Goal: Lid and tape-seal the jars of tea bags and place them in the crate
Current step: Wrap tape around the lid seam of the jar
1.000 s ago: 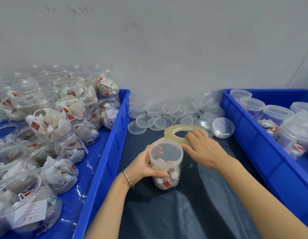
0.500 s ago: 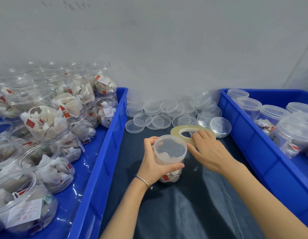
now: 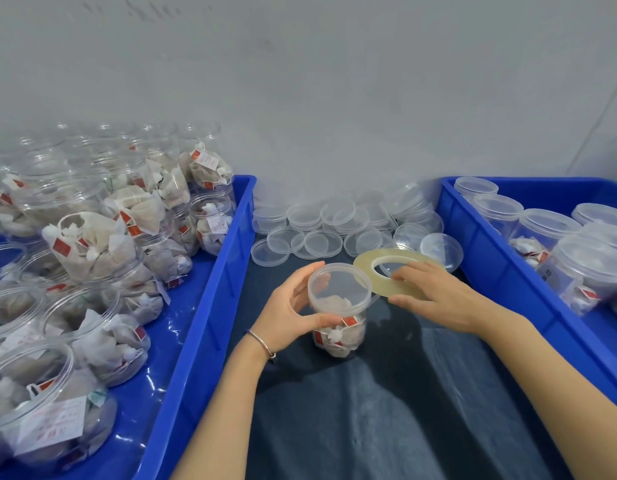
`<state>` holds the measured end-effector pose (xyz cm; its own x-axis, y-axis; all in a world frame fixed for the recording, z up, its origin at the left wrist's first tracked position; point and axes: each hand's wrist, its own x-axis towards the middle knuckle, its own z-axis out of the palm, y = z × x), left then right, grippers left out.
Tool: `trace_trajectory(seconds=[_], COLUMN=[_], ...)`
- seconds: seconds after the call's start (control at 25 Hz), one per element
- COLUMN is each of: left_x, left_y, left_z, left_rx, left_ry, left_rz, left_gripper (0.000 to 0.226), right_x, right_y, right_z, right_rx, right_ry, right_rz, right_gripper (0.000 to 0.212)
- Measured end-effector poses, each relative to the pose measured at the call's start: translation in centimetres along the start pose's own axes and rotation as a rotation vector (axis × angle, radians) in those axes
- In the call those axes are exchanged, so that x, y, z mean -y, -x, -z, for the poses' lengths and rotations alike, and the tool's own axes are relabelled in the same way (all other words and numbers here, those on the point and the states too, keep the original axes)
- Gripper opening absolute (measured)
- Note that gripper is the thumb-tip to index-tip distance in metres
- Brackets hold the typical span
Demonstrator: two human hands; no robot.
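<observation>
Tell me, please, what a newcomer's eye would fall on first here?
Probably the lidded jar of tea bags at centre on the dark cloth, gripped by the left hand, while the right hand holds the tape roll against its rim. Then the blue crate of open jars on the left.

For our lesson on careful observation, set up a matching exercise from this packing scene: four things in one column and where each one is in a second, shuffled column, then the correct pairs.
Things
1. tape roll
2. lidded jar
3. loose lids
4. open jars

Places
A. in the left blue crate
B. gripped by the left hand on the dark cloth
C. under the right hand
D. spread near the wall between the crates

Pairs: 1-C, 2-B, 3-D, 4-A
</observation>
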<state>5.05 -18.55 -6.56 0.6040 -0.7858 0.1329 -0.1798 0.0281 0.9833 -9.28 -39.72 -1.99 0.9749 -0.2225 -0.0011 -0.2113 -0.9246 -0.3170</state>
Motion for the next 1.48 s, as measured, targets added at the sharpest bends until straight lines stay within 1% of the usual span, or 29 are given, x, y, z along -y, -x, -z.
trace_trajectory(seconds=[0.08,0.16,0.2,0.24,0.28,0.36,0.44,0.48,0.52,0.6,0.68,0.8,0.88,1.04,1.2,1.24,1.32,1.4,1.48], left_x=[-0.2,-0.3,-0.3,-0.4,-0.4,-0.6,-0.7,-0.7,-0.6,-0.4,-0.5,-0.8,-1.3,-3.0,-4.2,-4.4,-4.5,-4.2,-3.6], left_y=[-0.2,-0.1,0.0,0.0,0.0,-0.1,-0.1,-0.1,-0.2,-0.4,-0.4,-0.5,-1.0,-2.0,-3.1,-3.4,-3.7,-3.8,-3.7], left_z=[0.2,0.2,0.0,-0.3,-0.9,-2.7,-4.3,-4.6,-4.6,-4.0,-3.5,-2.9,-2.1,-0.8,-1.6,-2.5,-4.6,-5.9,-5.8], left_rx=[0.034,0.074,0.085,0.082,0.051,-0.103,-0.305,-0.367,-0.395,-0.382,-0.335,-0.24,-0.149,0.025,0.164,0.164,0.065,-0.052,-0.101], left_ry=[0.011,0.002,-0.029,-0.081,-0.148,-0.229,-0.206,-0.197,-0.206,-0.235,-0.243,-0.262,-0.311,-0.454,-0.714,-0.767,-0.835,-0.936,-0.998], left_rz=[0.029,0.053,0.055,0.055,0.054,0.038,0.002,-0.017,-0.034,-0.039,-0.015,0.006,0.03,0.109,0.186,0.216,0.273,0.249,0.182], left_gripper=[0.072,0.063,0.063,0.067,0.076,0.096,0.095,0.092,0.089,0.083,0.081,0.08,0.081,0.09,0.098,0.1,0.099,0.089,0.082], right_x=[0.1,0.5,0.7,0.9,1.0,1.2,1.4,1.4,1.3,1.0,0.7,0.9,1.3,1.9,2.1,2.1,2.0,2.0,1.9], right_y=[0.2,0.3,0.3,0.4,0.4,0.7,0.8,0.8,0.9,0.9,0.8,0.1,-0.4,-1.1,-1.2,-1.1,-1.0,-0.9,-0.7], right_z=[-0.3,-0.8,-1.2,-1.5,-1.8,-2.0,-1.9,-1.7,-1.5,-1.0,-0.7,-0.6,-0.8,-1.3,-1.9,-2.0,-2.0,-2.0,-1.8], right_rx=[-0.046,-0.094,-0.115,-0.132,-0.146,-0.165,-0.171,-0.174,-0.176,-0.175,-0.18,-0.192,-0.185,-0.207,-0.218,-0.224,-0.225,-0.206,-0.183], right_ry=[-0.056,-0.056,-0.056,-0.056,-0.049,-0.018,0.016,0.029,0.046,0.093,0.126,0.128,0.128,0.146,0.118,0.11,0.107,0.113,0.094], right_rz=[-0.023,-0.06,-0.085,-0.11,-0.129,-0.149,-0.151,-0.149,-0.15,-0.166,-0.198,-0.239,-0.241,-0.242,-0.254,-0.258,-0.262,-0.259,-0.243], right_gripper=[0.033,0.034,0.034,0.034,0.033,0.03,0.03,0.031,0.032,0.036,0.04,0.043,0.043,0.043,0.044,0.044,0.041,0.04,0.037])
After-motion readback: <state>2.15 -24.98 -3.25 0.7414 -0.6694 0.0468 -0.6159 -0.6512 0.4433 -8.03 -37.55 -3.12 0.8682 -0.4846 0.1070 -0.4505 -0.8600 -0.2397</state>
